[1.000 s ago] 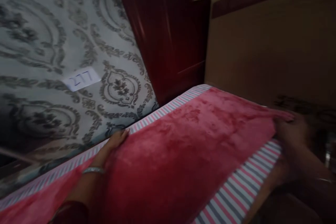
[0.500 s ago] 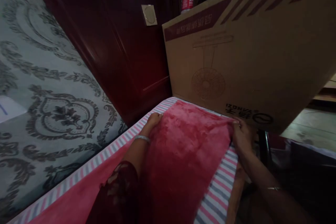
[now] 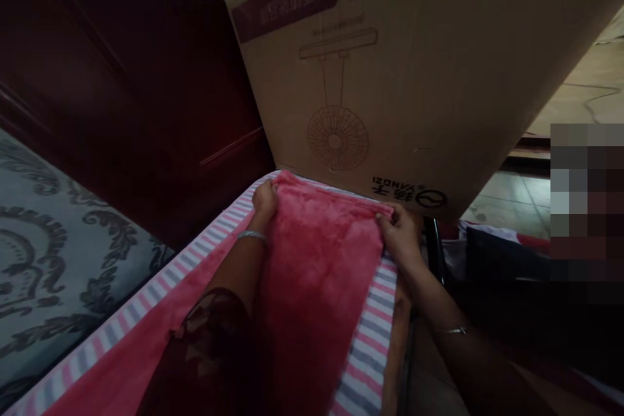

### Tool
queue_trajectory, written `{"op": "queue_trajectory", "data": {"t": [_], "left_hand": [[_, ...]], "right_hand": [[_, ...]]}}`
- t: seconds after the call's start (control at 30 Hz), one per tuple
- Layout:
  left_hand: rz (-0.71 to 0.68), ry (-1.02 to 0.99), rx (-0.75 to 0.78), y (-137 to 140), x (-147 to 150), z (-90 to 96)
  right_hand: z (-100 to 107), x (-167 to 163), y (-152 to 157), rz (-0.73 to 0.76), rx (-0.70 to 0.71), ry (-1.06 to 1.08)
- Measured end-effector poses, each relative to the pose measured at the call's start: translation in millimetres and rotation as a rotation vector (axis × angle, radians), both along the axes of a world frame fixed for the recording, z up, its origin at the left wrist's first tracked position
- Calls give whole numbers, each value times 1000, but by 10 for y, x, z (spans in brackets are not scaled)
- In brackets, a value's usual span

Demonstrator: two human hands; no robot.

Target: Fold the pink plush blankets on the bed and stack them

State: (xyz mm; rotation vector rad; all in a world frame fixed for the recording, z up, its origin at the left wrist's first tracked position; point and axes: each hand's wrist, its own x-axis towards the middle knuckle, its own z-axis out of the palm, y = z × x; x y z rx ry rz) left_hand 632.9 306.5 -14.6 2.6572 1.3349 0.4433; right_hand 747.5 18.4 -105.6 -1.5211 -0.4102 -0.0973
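I see the left hand (image 3: 264,200) pinching a corner of the red cloth (image 3: 316,260). The right hand (image 3: 402,237) clamps another.

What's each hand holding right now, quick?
Left hand: closed on the far left corner of the red cloth.
Right hand: closed, pinching the cloth's far right corner.

This looks like a home: plush cover (image 3: 316,253) gripped by left hand (image 3: 264,199) and right hand (image 3: 402,234), wood panel (image 3: 195,91) and cardboard box (image 3: 424,91) beyond, floor tiles (image 3: 517,198) rightward.
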Motion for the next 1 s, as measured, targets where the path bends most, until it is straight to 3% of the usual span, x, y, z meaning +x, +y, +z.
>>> {"op": "queue_trajectory", "data": {"t": [0.13,0.27,0.4,0.57,0.77,1.0], "left_hand": [[41,-18,52,99,-12,73],[29,61,-3,147,62,-48],[-15,49,35,81,113,-177],[-98,42,65,100,164,-137],[-12,77,41,132,281,-89],[3,24,68,155,252,-29]], "right_hand": [[-17,122,-55,-8,-112,-47],[-132,212,-63,-2,-221,-61],[-135,194,-46,-20,-217,-72],[-34,128,-56,3,-238,-91],[9,98,-73,-46,-237,-131],[116,63,-93,47,-292,-93]]}}
